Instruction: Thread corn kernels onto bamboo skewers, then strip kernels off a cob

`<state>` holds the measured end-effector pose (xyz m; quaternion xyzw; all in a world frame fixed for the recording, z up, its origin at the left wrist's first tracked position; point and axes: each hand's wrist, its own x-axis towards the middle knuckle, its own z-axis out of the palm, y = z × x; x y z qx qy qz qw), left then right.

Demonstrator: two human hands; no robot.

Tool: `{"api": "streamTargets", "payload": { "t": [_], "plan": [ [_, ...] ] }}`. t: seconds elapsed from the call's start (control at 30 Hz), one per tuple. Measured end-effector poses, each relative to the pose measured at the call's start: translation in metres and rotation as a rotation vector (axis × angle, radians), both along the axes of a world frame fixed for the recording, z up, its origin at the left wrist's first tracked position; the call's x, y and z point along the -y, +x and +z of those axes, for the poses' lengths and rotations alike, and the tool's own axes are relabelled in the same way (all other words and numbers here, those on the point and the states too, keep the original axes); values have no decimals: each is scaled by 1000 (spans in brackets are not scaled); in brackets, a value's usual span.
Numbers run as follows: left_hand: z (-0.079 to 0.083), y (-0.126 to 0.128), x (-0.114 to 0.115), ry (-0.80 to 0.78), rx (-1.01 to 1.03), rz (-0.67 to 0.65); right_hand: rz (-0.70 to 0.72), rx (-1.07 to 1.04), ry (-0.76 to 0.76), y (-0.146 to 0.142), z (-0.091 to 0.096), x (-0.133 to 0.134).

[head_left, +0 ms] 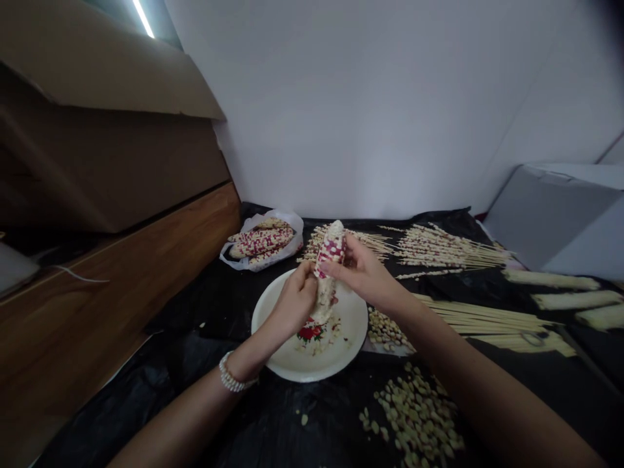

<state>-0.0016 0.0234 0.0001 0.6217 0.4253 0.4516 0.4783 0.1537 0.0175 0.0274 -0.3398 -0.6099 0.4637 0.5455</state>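
A corn cob [330, 253] with white and red kernels stands nearly upright over a white plate [273, 312]. My right hand [363, 272] wraps around its upper part. My left hand [295, 300], a bead bracelet on its wrist, is closed against the lower, stripped part of the cob. Loose kernels and a red flower print show on the plate under the cob.
A plastic bag of more cobs [260, 242] lies behind the plate. Skewers threaded with kernels [439, 250] and bare sticks [487, 322] lie to the right. Loose kernels [414, 416] are scattered on the black sheet. Cardboard and a wooden panel [121, 286] stand left, a grey box [556, 214] right.
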Motion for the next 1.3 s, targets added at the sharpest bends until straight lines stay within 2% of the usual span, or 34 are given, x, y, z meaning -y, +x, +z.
{"api": "streamTargets", "payload": {
  "t": [0.13,0.27,0.43,0.8,0.93,1.13,1.3],
  "plan": [
    [12,4,3,-225,267,-81,76,-133,-55,6,2,-2],
    [22,7,9,-293,419,-139,124,-214,-60,10,2,-5],
    [18,5,9,-292,374,-191,129,-233,-78,9,1,-5],
    [10,7,9,-193,272,-100,111,-238,-87,7,-2,-6],
    [9,6,10,-205,275,-97,83,-162,-79,5,1,-2],
    [6,2,7,-112,133,-50,14,-8,-30,-5,-5,1],
    [7,3,6,-182,190,-75,47,-97,-74,-5,-4,0]
  ]
}}
